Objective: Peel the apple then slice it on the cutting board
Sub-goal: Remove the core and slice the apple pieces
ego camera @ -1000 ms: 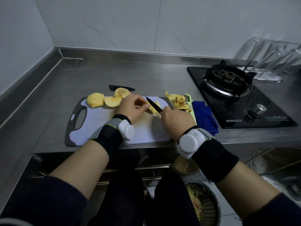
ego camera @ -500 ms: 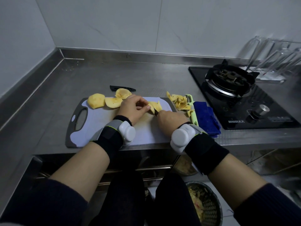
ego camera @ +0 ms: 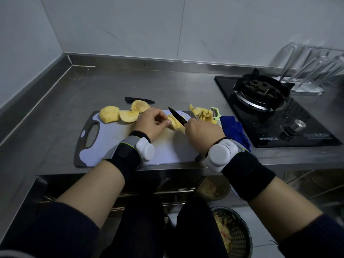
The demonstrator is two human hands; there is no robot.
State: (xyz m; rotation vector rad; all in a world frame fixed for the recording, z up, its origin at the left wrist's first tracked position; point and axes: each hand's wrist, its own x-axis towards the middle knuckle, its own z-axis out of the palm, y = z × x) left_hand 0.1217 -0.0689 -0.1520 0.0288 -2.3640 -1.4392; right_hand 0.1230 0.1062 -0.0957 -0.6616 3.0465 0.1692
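A white cutting board [ego camera: 163, 153] with a dark rim lies on the steel counter. Three peeled apple chunks [ego camera: 109, 114] rest at its far left. My left hand [ego camera: 151, 122] pins a peeled apple piece [ego camera: 176, 123], partly cut into slices, near the board's far middle. My right hand [ego camera: 202, 132] grips a black knife [ego camera: 177, 116], its blade raised above the slices with the tip pointing up and left. A pile of apple peel [ego camera: 203, 114] lies just past the board's right corner.
A green peeler [ego camera: 216, 113] and a blue cloth [ego camera: 235, 131] lie right of the board. A black knife sheath [ego camera: 139, 100] sits behind it. A gas hob [ego camera: 270, 108] stands at the right, a clear rack [ego camera: 309, 71] behind it. A bin with peel [ego camera: 232, 233] is on the floor.
The knife went down into the apple piece half a second ago and has now lifted back up above the slices. My left hand stays on the piece.
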